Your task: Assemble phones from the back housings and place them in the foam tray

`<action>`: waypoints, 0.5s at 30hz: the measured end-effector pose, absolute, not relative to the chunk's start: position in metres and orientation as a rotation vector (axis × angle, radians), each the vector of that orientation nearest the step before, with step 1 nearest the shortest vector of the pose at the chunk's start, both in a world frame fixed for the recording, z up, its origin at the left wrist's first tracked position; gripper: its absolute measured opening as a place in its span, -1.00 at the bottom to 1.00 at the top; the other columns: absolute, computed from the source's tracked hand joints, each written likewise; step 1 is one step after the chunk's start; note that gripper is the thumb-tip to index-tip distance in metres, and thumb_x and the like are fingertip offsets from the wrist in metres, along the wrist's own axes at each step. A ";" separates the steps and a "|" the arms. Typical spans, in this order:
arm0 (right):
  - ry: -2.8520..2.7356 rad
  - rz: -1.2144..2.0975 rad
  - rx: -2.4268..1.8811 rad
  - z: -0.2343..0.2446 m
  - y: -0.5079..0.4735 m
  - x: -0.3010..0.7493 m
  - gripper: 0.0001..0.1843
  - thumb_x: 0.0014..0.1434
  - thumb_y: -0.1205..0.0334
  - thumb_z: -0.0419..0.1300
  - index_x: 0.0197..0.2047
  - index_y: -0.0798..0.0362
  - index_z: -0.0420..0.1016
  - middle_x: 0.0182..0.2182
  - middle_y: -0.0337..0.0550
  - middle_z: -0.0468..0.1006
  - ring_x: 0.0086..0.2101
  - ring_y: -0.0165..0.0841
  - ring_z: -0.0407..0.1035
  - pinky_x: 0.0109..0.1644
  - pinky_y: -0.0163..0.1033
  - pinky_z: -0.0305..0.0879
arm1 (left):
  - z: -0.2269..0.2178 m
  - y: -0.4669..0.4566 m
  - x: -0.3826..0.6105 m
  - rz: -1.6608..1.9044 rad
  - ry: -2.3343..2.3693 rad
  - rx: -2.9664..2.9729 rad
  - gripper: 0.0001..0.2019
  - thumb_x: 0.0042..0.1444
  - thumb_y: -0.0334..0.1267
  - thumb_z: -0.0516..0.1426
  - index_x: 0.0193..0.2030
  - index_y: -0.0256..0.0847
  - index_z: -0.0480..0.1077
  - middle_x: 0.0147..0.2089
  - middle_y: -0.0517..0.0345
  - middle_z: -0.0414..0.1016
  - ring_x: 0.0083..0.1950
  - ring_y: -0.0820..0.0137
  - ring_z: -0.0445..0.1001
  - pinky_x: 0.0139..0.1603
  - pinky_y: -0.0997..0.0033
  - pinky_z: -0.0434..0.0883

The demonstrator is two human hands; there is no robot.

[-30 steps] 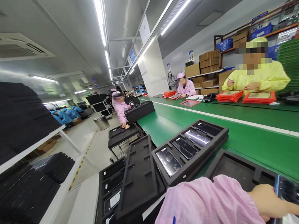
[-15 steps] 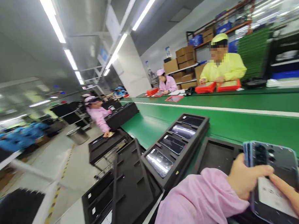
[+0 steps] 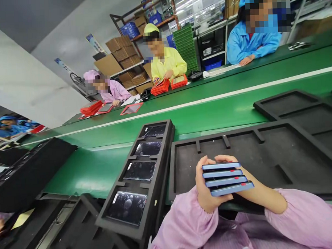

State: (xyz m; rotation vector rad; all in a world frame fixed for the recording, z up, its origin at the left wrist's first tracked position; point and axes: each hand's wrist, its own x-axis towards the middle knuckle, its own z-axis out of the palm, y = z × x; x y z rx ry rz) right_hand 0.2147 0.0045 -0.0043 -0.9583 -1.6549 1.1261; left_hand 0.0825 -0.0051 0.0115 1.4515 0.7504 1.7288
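Note:
Both my hands hold a stack of several blue phones edge-on, just above the near rim of an empty black foam tray. My left hand wraps the stack's left end with fingers curled round it. My right hand supports the stack from beneath and behind, mostly hidden by the phones. Left of my hands lies a black foam tray with several dark phones lying face up in its slots. Pink sleeves cover both my arms.
A green conveyor belt runs across behind the trays. Across it sit a person in yellow, one in pink and one in blue, with red trays before them. More black trays lie at left and far right.
The view has swung right and down from the aisle to the belt. The phones moved from a fanned, face-up hold at lower right to a squared stack held edge-on in both hands.

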 end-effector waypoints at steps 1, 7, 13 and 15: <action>-1.671 1.134 -0.957 -0.005 0.004 0.218 -0.62 0.18 0.13 0.07 0.07 -0.04 0.18 -0.08 -0.04 0.42 -0.12 -0.26 0.41 -0.07 -0.14 0.44 | 0.010 -0.006 0.082 1.738 0.757 1.473 -0.10 -0.27 0.27 0.27 0.18 -0.15 0.17 -0.14 0.03 0.38 -0.11 0.24 0.46 -0.06 0.27 0.46; -1.787 1.151 -0.979 -0.004 -0.002 0.232 -0.48 0.12 0.20 0.11 0.15 -0.01 0.13 0.00 0.01 0.34 -0.06 -0.25 0.35 0.04 -0.11 0.37 | 0.004 -0.015 0.075 1.670 0.847 1.593 -0.02 -0.27 0.31 0.25 0.29 0.03 0.04 0.08 -0.03 0.27 0.00 0.17 0.41 -0.02 0.19 0.43; -2.126 0.905 -1.208 0.019 0.009 0.235 -0.61 0.10 0.33 -0.03 0.03 0.06 0.24 -0.08 0.01 0.45 -0.13 -0.24 0.42 -0.03 -0.11 0.39 | 0.011 -0.015 0.073 1.688 0.833 1.439 -0.07 -0.39 0.27 0.32 0.18 -0.03 0.24 -0.06 0.05 0.41 -0.15 0.26 0.47 -0.11 0.28 0.45; -2.186 0.824 -1.294 0.029 0.013 0.233 -0.70 0.07 0.28 0.06 -0.09 0.06 0.29 -0.18 -0.03 0.51 -0.18 -0.18 0.45 -0.10 -0.10 0.40 | 0.024 -0.001 0.076 1.675 0.872 1.348 -0.09 -0.42 0.27 0.33 0.12 -0.10 0.31 -0.14 0.08 0.47 -0.16 0.26 0.48 -0.10 0.31 0.44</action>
